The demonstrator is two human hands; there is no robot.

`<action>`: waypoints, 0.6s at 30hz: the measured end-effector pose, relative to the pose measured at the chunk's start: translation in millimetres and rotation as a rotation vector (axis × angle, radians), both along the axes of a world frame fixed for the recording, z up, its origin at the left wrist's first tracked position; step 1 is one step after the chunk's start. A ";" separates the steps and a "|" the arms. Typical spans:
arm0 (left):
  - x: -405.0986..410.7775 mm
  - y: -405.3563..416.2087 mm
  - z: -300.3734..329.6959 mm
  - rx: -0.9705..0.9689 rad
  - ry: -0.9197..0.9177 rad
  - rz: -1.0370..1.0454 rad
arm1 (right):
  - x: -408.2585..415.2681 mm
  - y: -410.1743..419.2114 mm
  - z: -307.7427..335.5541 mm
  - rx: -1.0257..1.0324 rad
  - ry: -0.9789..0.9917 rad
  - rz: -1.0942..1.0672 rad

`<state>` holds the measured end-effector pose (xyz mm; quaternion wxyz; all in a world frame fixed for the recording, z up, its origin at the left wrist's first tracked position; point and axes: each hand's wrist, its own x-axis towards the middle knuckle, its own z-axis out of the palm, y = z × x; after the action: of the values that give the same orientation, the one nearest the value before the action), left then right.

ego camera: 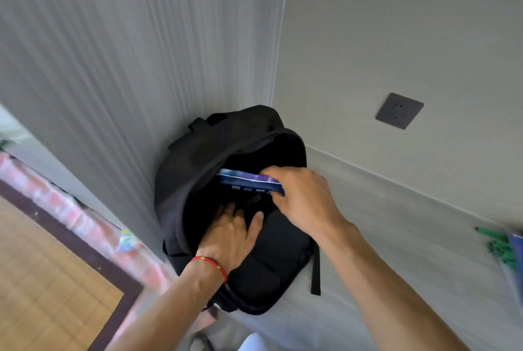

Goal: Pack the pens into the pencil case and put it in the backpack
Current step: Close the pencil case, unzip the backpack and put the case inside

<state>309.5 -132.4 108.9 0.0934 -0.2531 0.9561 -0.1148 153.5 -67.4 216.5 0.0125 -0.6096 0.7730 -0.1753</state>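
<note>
step in hand: inserting the pencil case into the backpack.

left hand (232,230), fingers spread flat, holds nothing and presses the backpack (198,180) opening wide; right hand (300,195) is clamped on the pencil case (246,179), half inside the dark, unreadable interior. next: push deeper, release. green pens (498,246) lie apart on the table (396,223).

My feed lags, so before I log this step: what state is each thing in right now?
Backpack: open, lying on the table in the corner.
Pencil case: gripped, halfway into the opening.
Right hand: shut on the pencil case.
Left hand: open, fingers spread at the opening's edge.
Green pens: loose on the table, unpacked.
</note>
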 end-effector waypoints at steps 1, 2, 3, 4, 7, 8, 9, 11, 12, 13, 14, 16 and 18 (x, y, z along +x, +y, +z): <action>0.2 1.2 2.1 0.001 -0.002 -0.008 | 2.7 -6.5 -1.9 0.014 0.012 0.009; -0.1 2.6 5.3 0.005 -0.003 -0.007 | 5.8 -13.1 -4.2 0.019 0.024 0.017; -0.6 4.1 6.1 -0.005 -0.013 -0.019 | 9.5 -19.5 -6.6 0.020 0.044 0.024; -0.9 6.1 6.8 -0.014 -0.027 -0.026 | 13.8 -26.0 -9.3 0.020 0.075 0.032; -2.7 10.1 11.0 0.029 0.021 0.039 | 24.3 -43.2 -19.8 -0.012 0.154 0.072; -4.1 10.0 9.6 0.053 0.072 0.083 | 25.3 -48.6 -23.6 -0.026 0.162 0.086; -5.7 10.1 10.3 0.079 0.114 0.129 | 26.2 -53.5 -27.6 -0.030 0.164 0.098; -6.5 11.0 9.8 0.109 0.192 0.185 | 26.6 -63.2 -36.1 -0.011 0.157 0.117; -7.1 12.0 8.8 0.135 0.211 0.208 | 26.8 -67.8 -40.9 0.019 0.154 0.131; -8.1 13.5 8.8 0.163 0.208 0.227 | 27.2 -72.3 -45.9 0.058 0.156 0.148; -9.0 15.3 9.8 0.191 0.221 0.259 | 27.1 -76.3 -51.1 0.099 0.158 0.162; -9.9 17.6 10.7 0.206 0.276 0.309 | 23.8 -81.3 -60.2 0.173 0.121 0.164; -10.9 18.8 9.1 0.179 0.284 0.303 | 16.0 -82.0 -66.3 0.193 0.050 0.163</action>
<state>298.6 -113.5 118.0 -0.0038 -0.3979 0.9171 0.0224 169.5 -149.4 150.2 0.0660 -0.6707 0.7341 -0.0832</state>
